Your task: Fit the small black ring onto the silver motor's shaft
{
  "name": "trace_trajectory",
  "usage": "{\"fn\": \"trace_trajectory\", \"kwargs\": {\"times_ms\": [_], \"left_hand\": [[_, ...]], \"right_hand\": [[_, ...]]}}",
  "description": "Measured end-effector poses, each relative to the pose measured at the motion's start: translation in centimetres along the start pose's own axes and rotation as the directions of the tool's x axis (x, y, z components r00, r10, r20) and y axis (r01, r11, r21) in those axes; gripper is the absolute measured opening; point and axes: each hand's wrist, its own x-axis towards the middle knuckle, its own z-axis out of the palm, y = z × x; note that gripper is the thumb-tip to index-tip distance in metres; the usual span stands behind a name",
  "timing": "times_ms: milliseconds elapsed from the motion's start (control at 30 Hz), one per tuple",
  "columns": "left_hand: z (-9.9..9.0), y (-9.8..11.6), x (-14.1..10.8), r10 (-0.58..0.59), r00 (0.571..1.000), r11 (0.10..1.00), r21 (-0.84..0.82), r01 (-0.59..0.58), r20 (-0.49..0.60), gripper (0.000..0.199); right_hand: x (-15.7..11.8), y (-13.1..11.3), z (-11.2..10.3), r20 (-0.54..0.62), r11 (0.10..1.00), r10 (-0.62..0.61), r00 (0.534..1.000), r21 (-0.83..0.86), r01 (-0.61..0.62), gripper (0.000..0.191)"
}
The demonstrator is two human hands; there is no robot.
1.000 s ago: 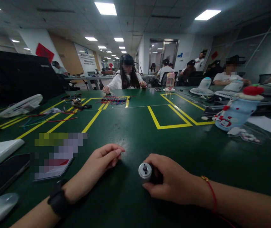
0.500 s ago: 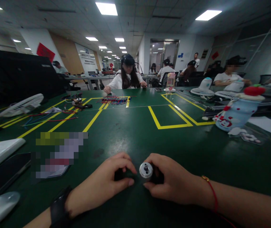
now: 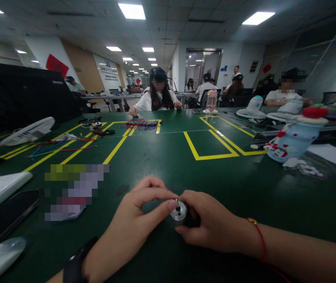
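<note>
A small silver cylindrical motor point(image 3: 179, 212) stands over the near middle of the green table, its round end face with dark holes turned up towards me. My right hand point(image 3: 212, 220) is closed round its right side, thumb in front and fingers behind. My left hand point(image 3: 148, 210) reaches in from the left, with thumb and index finger pinched together over the motor's upper left rim. A tiny shiny bit shows at those fingertips, too small to name. The lower body of the motor is partly hidden by my right fingers.
Wires point(image 3: 64, 147) and a white fan point(image 3: 28, 131) lie on the left, near a white computer mouse point(image 3: 3, 257). At the right are a blue bottle point(image 3: 294, 137) and a plastic bag point(image 3: 309, 169). A person point(image 3: 159, 94) sits opposite, behind bundled wires point(image 3: 144, 124).
My left hand has moved right and up onto the motor's end face, and its thumb and index finger have closed. My right hand keeps hold of the motor, nearly in place.
</note>
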Motion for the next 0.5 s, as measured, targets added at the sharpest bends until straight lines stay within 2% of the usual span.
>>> {"fn": "trace_trajectory", "kwargs": {"times_ms": [100, 167, 333, 500], "left_hand": [[-1.0, -0.6, 0.0, -0.03, 1.0, 0.999, 0.033, 0.03, 0.006, 0.012], [-1.4, -1.4, 0.0, -0.05, 0.994, 0.994, 0.099, 0.041, 0.094, 0.014], [-1.0, -2.9, -0.2, -0.026, 0.962, 0.95, 0.307, -0.061, 0.272, 0.013], [-0.7, -2.9, -0.5, -0.025, 0.947, 0.924, 0.369, -0.1, 0.319, 0.018]], "right_hand": [[-0.1, 0.0, -0.1, 0.002, 1.0, 0.021, 1.0, 0.011, -0.022, 0.026], [-0.2, 0.0, -0.1, 0.01, 0.999, 0.046, 0.999, 0.014, -0.046, 0.026], [-0.4, 0.2, 0.0, 0.017, 0.997, 0.073, 0.997, 0.032, -0.074, 0.026], [-0.4, 0.3, 0.0, 0.035, 0.995, 0.084, 0.996, 0.054, -0.086, 0.026]]}}
